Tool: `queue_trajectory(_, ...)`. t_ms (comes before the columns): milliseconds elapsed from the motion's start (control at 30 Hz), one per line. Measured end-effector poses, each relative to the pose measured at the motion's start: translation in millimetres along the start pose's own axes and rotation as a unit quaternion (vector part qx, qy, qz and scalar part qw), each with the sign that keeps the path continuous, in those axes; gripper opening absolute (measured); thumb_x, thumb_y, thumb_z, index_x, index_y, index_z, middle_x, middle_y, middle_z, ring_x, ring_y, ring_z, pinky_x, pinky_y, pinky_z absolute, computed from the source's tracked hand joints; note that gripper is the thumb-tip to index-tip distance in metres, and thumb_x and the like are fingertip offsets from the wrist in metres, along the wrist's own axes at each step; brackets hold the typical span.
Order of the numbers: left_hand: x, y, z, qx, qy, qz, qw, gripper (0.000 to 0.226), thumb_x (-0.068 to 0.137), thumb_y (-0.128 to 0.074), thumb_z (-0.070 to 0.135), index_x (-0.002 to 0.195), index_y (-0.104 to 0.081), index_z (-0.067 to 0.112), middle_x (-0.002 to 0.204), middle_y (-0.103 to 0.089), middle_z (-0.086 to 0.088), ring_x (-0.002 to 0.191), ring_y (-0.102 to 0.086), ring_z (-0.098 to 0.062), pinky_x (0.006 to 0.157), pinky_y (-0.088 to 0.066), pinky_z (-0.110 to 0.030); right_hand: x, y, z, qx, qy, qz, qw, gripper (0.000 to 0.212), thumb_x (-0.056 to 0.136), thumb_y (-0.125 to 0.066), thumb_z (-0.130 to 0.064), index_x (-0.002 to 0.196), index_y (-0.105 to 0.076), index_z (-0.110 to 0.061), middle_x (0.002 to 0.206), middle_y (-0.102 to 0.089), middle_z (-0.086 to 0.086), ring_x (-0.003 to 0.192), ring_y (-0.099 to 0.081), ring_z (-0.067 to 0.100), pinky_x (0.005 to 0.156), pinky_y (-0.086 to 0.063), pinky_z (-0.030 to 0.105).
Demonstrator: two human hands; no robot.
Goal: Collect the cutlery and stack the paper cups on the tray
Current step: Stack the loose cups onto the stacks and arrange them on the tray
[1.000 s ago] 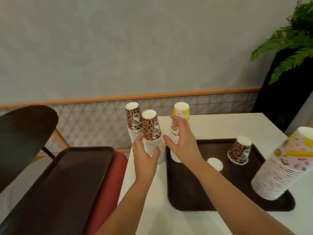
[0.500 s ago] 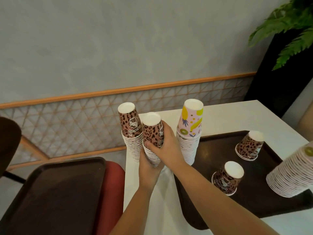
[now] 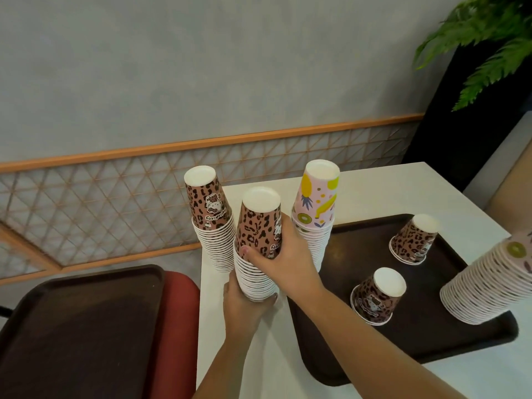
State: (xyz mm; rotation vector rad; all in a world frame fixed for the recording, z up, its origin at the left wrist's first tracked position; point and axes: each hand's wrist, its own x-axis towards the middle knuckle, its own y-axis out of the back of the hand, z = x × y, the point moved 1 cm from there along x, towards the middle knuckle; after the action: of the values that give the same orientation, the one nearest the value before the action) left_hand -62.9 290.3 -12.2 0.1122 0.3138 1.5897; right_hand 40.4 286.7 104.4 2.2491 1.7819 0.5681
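A stack of upturned leopard-print cups (image 3: 257,234) stands at the white table's left edge. My left hand (image 3: 241,303) grips its base and my right hand (image 3: 283,262) grips its upper part. Behind it stands a second leopard stack (image 3: 211,217). A pink fruit-print stack (image 3: 315,208) stands at the far left corner of the dark brown tray (image 3: 426,341). Two single leopard cups (image 3: 378,296) (image 3: 413,239) sit upturned on the tray. A tall fruit-print stack (image 3: 489,283) leans at the tray's right end. No cutlery is in view.
A second dark tray (image 3: 77,326) lies on a red chair seat (image 3: 175,326) left of the white table (image 3: 374,191). A lattice rail and grey wall run behind. A black planter with a fern (image 3: 483,41) stands at the far right.
My right hand left the fruit-print stack and closed on the front leopard stack, which my left hand still holds. The single leopard cup near the tray's middle went from lying down to standing upturned.
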Motion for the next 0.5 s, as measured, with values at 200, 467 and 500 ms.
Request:
queue_trajectory(200,-36,-9,35,-0.02,-0.047,-0.072,0.996,0.1,0.039,-0.087,0.034,0.128,-0.04,0.03,0.124,-0.054,0.006,0.117,-0.051,-0.016,0.096,-0.05,-0.042,-26,62,-33,0.011,0.014,0.008,1.0,0.068,0.071,-0.075,-0.037,0.127,-0.037,-0.033,0.112,-0.053,-0.023,0.1,-0.051,-0.012,0.084,-0.043,0.009)
queue_trajectory(467,-70,-58,74,-0.073,-0.052,-0.186,0.978,0.09,0.051,-0.09,0.017,0.116,-0.038,0.049,0.117,-0.054,0.024,0.112,-0.052,-0.003,0.084,-0.046,-0.015,-37,136,-45,-0.045,0.02,0.031,0.998,0.056,0.075,-0.067,-0.047,0.123,-0.044,-0.033,0.115,-0.057,-0.017,0.101,-0.054,-0.005,0.077,-0.044,0.007)
queue_trajectory(500,-71,-65,75,-0.074,-0.053,-0.188,0.978,0.089,0.052,-0.09,0.016,0.115,-0.038,0.05,0.117,-0.054,0.024,0.112,-0.052,-0.003,0.083,-0.045,-0.014,-37,144,-44,-0.04,0.021,0.037,0.998,0.055,0.075,-0.066,-0.047,0.123,-0.044,-0.032,0.117,-0.057,-0.017,0.105,-0.054,-0.002,0.082,-0.045,0.012)
